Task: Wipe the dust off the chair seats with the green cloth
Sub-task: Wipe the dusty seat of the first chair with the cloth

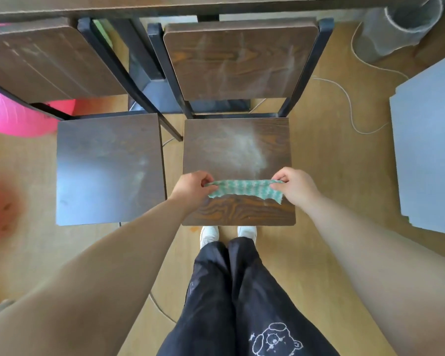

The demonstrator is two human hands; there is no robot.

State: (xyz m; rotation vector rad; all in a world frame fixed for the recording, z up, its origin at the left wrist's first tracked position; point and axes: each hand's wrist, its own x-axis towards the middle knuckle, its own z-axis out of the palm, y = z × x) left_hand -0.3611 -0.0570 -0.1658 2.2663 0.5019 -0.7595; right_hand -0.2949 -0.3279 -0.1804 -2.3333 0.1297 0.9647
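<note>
No readable text, labels, brands or numbers anywhere in view. Only marking: a white line-drawn bear figure (275, 339) on the black trousers (231, 291), at 6 o'clock, a drawing without letters. Chair seats, cloth and floor carry no writing.

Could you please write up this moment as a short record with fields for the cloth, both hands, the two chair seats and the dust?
cloth: green cloth, stretched flat between both hands over the right seat's near part
left hand: pinching the cloth's left end
right hand: pinching the cloth's right end
right chair seat: white dust patch toward the back, near strip looks clean
left chair seat: faint dusty smears, no cloth on it
</note>
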